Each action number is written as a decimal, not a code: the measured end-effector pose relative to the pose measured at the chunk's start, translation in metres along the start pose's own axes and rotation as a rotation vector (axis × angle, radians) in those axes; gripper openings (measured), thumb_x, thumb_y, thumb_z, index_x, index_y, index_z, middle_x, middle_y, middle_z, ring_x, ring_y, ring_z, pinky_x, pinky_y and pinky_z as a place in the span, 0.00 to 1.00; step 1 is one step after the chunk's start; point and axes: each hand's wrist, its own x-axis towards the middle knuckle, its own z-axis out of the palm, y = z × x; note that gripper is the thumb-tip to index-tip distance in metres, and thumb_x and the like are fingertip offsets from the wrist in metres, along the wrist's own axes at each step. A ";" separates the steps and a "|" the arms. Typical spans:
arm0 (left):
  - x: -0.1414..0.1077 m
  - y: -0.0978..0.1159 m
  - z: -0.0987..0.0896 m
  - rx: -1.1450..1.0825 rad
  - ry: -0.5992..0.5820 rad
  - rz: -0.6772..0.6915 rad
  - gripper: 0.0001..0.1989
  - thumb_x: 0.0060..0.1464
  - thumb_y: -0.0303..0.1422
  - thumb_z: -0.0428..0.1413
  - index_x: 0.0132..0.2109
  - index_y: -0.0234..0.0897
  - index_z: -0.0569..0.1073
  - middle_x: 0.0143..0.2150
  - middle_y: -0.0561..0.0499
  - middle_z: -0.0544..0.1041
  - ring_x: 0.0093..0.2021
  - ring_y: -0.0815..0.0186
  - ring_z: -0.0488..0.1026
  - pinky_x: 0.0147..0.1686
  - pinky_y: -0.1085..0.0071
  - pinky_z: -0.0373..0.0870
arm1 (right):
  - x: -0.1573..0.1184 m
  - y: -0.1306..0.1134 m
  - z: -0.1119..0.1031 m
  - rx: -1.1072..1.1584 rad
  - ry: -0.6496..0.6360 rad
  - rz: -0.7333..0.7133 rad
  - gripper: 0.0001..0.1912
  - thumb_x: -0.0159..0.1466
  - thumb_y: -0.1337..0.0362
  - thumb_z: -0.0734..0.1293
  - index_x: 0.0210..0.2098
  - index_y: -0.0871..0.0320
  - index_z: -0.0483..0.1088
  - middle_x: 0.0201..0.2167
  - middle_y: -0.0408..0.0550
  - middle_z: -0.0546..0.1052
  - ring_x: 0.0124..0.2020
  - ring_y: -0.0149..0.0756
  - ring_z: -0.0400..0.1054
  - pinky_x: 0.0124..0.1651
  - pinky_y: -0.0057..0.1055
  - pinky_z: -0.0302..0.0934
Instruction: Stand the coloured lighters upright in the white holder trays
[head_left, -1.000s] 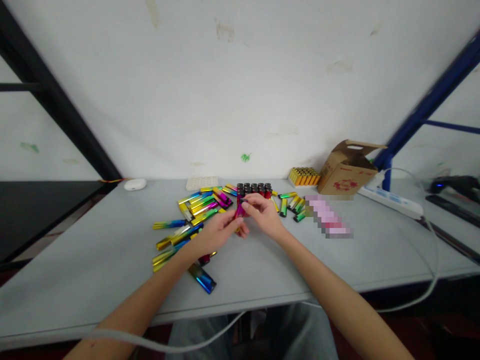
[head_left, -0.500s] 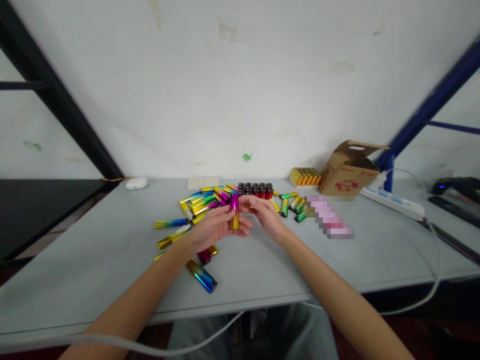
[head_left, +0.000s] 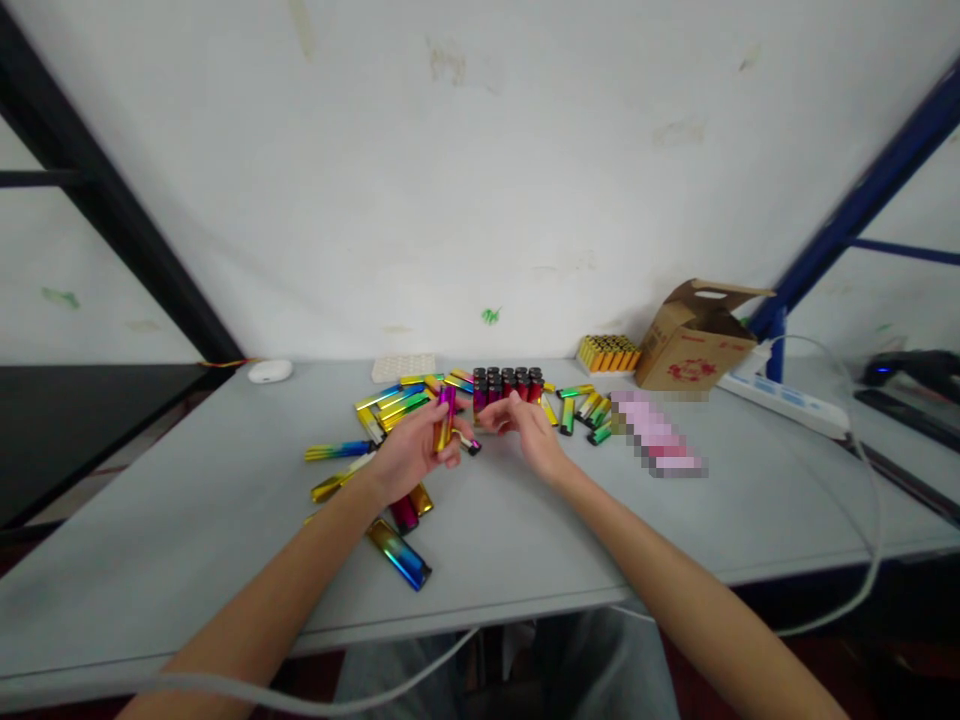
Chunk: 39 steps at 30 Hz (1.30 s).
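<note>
In the head view my left hand is closed on a shiny magenta-and-gold lighter, held nearly upright. A second lighter with a dark end pokes out by its fingertips. My right hand is just right of it, fingers curled at the front of an upright block of dark-topped red and purple lighters; whether its fingers hold anything is hidden. Loose metallic lighters lie around my left hand, among them a blue-and-gold one near the table's front.
At the back stand a white perforated tray, a block of yellow lighters and an open cardboard box. Green-and-gold lighters, a pixelated pink item and a power strip lie right. A white case lies left.
My left hand has moved slightly left with the magenta-and-gold lighter, away from my right hand. Another lighter's end now shows by its fingers, and more of the upright block is visible.
</note>
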 end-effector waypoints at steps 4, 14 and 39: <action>0.003 0.005 -0.002 -0.084 0.101 -0.032 0.20 0.60 0.45 0.48 0.34 0.32 0.72 0.22 0.51 0.69 0.21 0.69 0.64 0.23 0.72 0.64 | -0.011 0.003 -0.011 -0.495 -0.236 -0.247 0.28 0.69 0.47 0.52 0.33 0.59 0.74 0.30 0.50 0.76 0.33 0.37 0.68 0.41 0.36 0.60; 0.000 0.007 0.000 -0.093 0.066 -0.102 0.28 0.60 0.53 0.43 0.26 0.34 0.68 0.17 0.56 0.60 0.18 0.70 0.60 0.23 0.71 0.66 | -0.023 0.008 -0.016 -0.736 -0.398 -0.437 0.19 0.71 0.58 0.53 0.43 0.59 0.72 0.44 0.54 0.76 0.49 0.41 0.66 0.54 0.41 0.58; 0.002 0.002 0.000 0.034 0.068 -0.115 0.23 0.59 0.49 0.47 0.27 0.34 0.67 0.22 0.53 0.65 0.19 0.70 0.62 0.21 0.74 0.62 | 0.003 0.038 -0.057 -0.736 0.127 -0.186 0.41 0.63 0.54 0.61 0.68 0.65 0.42 0.66 0.64 0.54 0.67 0.51 0.48 0.67 0.53 0.43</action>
